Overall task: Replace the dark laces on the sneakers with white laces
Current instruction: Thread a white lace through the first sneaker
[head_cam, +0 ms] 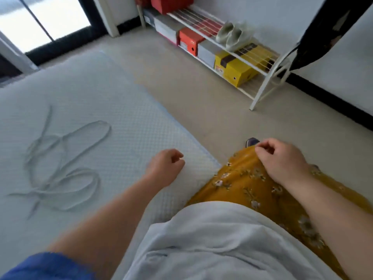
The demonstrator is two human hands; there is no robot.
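We count two hands, left (pixel 164 165) and right (pixel 279 158), two pale sneakers (pixel 232 35) on the shoe rack (pixel 260 91), and six shoeboxes (pixel 236 66) there.

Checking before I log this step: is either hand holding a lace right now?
No. The left hand and right hand hold nothing; the white laces lie loose on the mattress.

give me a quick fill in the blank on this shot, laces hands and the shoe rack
1. The white laces lie loose on the ____.
2. The pale shoes sit on the rack's ____ shelf.
3. The right hand rests on the ____ floral skirt.
4. The left hand holds ____.

Missing words: mattress; top; yellow; nothing
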